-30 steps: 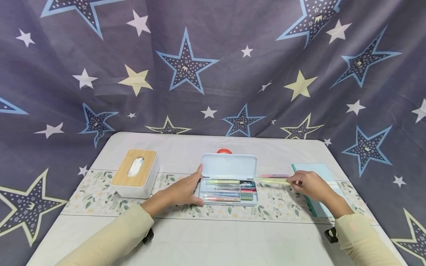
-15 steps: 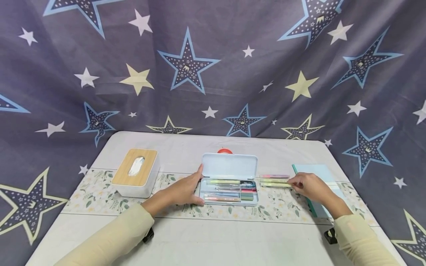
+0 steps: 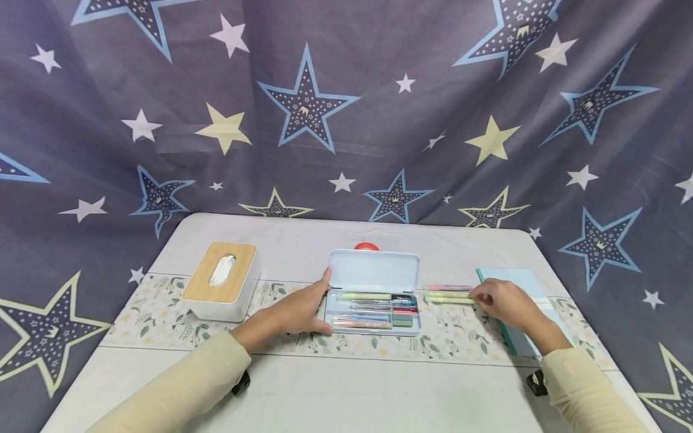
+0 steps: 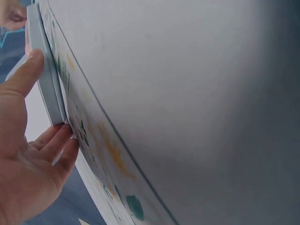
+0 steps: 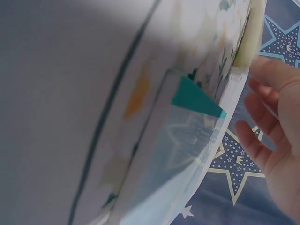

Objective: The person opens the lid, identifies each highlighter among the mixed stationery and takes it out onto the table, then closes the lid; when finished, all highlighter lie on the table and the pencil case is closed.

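- At the left end of the pencil case (image 3: 373, 331), the left hand (image 3: 300, 310) sets its thumb along the near side and its fingers by the end; its grip is loose, touching rather than clasping, probably to keep the case from sliding.
- Right of the case, the right hand (image 3: 506, 302) has its grip pinched on the outer end of a yellow pen (image 3: 448, 300); held there, the barrel stays level beside the pink pen (image 3: 448, 287) and others.
- Within the case, more pens (image 3: 365, 296) lie lengthwise, as its long shape seems to require; the lid (image 3: 373, 269) leans back, leaving them reachable.
- Farther right of the case, a notebook (image 3: 511, 275) lies flat, partly beneath the right hand.
- Well left of the case sits a tissue box (image 3: 222, 291); behind the lid peeks a red object (image 3: 366, 246), too hidden to name.
- Under the case, a floral band (image 3: 449, 337) crosses the pale desk (image 3: 346, 391).
- Behind the case, past the desk, hangs a star-printed curtain (image 3: 379, 132).
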`<state>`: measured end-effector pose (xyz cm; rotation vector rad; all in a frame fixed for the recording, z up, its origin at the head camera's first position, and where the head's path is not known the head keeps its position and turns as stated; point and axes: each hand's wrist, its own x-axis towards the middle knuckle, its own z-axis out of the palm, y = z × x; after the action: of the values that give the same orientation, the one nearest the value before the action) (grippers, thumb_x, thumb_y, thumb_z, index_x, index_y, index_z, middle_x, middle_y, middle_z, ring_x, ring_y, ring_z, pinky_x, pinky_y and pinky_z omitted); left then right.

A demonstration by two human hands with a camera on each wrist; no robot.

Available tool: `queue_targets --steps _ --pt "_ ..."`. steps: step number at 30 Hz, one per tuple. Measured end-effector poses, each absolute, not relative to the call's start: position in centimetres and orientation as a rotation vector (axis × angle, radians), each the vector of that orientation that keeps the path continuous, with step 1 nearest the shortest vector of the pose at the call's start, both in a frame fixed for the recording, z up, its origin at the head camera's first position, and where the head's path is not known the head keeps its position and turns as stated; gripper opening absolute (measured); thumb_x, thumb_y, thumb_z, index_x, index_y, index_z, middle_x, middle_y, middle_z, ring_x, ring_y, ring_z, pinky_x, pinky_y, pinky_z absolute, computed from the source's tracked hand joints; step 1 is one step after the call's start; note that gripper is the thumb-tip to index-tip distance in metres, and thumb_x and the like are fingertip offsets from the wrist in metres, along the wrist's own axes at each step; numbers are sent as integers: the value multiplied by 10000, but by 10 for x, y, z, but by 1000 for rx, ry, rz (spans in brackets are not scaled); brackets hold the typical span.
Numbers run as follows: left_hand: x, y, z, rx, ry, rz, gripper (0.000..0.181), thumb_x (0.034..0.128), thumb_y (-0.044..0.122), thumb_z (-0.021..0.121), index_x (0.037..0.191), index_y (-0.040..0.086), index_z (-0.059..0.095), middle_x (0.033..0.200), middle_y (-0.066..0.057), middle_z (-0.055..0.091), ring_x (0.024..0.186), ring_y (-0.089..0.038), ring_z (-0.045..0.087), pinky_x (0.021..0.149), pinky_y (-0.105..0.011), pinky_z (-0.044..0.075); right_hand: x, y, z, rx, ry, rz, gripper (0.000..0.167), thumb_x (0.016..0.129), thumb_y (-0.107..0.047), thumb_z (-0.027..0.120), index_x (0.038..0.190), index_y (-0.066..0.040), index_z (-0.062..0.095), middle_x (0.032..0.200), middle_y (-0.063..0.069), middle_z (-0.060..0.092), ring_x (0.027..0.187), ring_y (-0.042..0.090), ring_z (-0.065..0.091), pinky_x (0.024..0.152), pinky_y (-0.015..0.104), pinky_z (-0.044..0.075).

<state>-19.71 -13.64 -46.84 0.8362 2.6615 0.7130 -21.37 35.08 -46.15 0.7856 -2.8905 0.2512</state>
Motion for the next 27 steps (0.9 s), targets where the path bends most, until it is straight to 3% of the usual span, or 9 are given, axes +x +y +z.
queue_targets --steps 10,19,27 --pt "-197 -136 -466 843 2655 722 1342 810 503 826 1617 37 -139 1537 -93 470 1405 -249 492 1185 -451 385 -214 339 -464 785 -2862 285 130 875 -101 782 999 -138 800 915 -16 743 706 32 622 600 232 523" --pt "-197 -136 -466 845 2652 723 1343 814 493 828 1613 26 -144 1529 -101 468 1401 -256 492 1180 -452 389 -217 304 -458 889 -2813 337 144 885 -97 776 1015 -154 797 858 -72 699 668 -24 526 575 224 464" --pt "-196 -135 -465 830 2633 767 1346 807 453 851 1612 12 -134 1521 -106 477 1402 -267 490 1195 -464 368 -222 268 -452 1001 -2714 352 162 889 -96 772 1040 -151 791 883 -30 729 691 33 600 606 244 506"
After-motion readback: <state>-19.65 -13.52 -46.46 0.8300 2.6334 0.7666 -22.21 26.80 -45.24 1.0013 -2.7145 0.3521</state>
